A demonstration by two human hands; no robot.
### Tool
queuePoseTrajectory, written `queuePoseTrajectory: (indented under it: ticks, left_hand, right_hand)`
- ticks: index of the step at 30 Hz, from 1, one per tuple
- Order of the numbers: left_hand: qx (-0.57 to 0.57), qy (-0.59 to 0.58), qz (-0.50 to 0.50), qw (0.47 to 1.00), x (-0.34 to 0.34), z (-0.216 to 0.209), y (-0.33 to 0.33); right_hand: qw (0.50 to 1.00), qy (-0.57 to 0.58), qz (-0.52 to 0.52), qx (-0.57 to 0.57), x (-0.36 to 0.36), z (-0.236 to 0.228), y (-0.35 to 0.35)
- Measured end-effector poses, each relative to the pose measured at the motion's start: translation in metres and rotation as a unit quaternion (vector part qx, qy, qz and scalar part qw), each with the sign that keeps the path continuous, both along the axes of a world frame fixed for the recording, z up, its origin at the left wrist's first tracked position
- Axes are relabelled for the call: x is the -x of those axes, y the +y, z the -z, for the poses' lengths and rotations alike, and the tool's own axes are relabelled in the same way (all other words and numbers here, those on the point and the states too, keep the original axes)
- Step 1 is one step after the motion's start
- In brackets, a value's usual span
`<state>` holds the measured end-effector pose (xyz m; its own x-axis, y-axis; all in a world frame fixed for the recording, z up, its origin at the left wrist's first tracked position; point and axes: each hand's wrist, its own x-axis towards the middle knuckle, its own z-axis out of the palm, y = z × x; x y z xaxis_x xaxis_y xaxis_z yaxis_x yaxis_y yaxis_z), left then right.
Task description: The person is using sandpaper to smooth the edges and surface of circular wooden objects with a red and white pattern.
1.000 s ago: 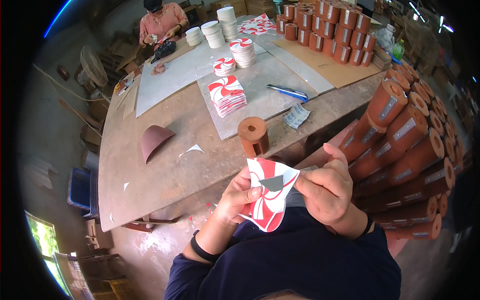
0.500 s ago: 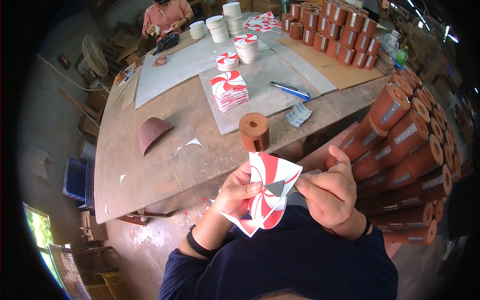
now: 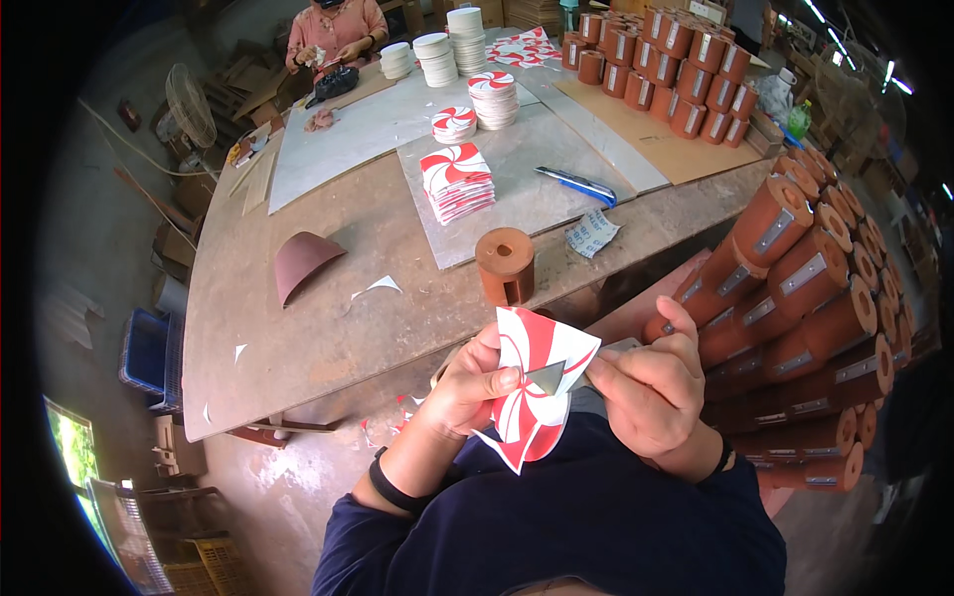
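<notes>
My left hand [image 3: 477, 385] grips a red-and-white swirl-patterned piece of paper [image 3: 535, 333], thumb on its front. A partly detached pointed strip hangs at the paper's lower edge. Across the paper's middle shows a grey triangular piece [image 3: 546, 377]; I cannot make out what it is. My right hand [image 3: 651, 392] is closed at the paper's right corner, thumb and forefinger pinching there and another finger raised. Just beyond my hands, a brown cylinder [image 3: 505, 266] with a hole in its top stands at the table's edge.
On the table [image 3: 248, 348] lie a blue utility knife [image 3: 578, 186], a curved brown piece [image 3: 306, 264] and a stack of swirl-patterned squares [image 3: 457, 184]. Brown cylinders [image 3: 795, 273] are piled at my right. A person [image 3: 338, 35] works across the table.
The loose strip at the paper's lower edge has swung inward to the right and hangs more steeply. Both hands keep nearly the same place and grip.
</notes>
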<state>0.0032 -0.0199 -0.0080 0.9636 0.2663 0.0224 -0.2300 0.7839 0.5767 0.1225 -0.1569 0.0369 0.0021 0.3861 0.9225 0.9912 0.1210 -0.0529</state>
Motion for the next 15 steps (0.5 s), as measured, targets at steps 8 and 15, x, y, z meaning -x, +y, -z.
queuePoseTrajectory:
  ticks: [8,15]
  left_hand:
    - [-0.045,-0.071,0.064,0.994,0.0015,0.0061,0.0055]
    - [-0.002,-0.068,0.076,0.995,0.0004,0.0021,0.0050]
  right_hand:
    - [0.999,0.027,-0.023,0.023,0.0005,-0.0042,-0.0035]
    - [0.998,0.042,-0.036,0.032,0.0014,-0.0074,-0.0075]
